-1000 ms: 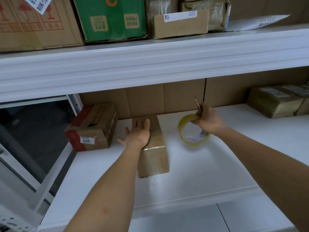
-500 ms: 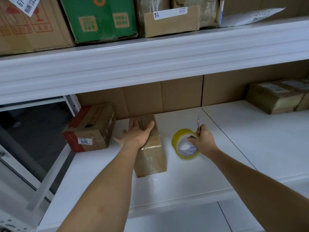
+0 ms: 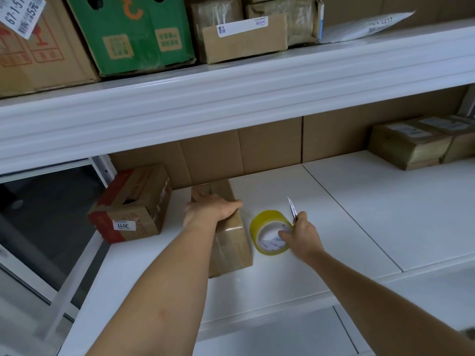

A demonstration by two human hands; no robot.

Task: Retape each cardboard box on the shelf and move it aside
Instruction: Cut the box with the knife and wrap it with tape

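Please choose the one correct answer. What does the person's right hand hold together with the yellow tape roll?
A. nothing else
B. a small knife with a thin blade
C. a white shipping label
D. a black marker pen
B. The right hand grips the tape roll on the shelf, and the thin pointed blade of a small knife sticks up from its fingers.

Your left hand (image 3: 209,210) grips the brown box (image 3: 228,235) on the white shelf (image 3: 347,227). Your right hand (image 3: 302,236) holds the yellow tape roll (image 3: 270,233) and a small cutter (image 3: 293,210).
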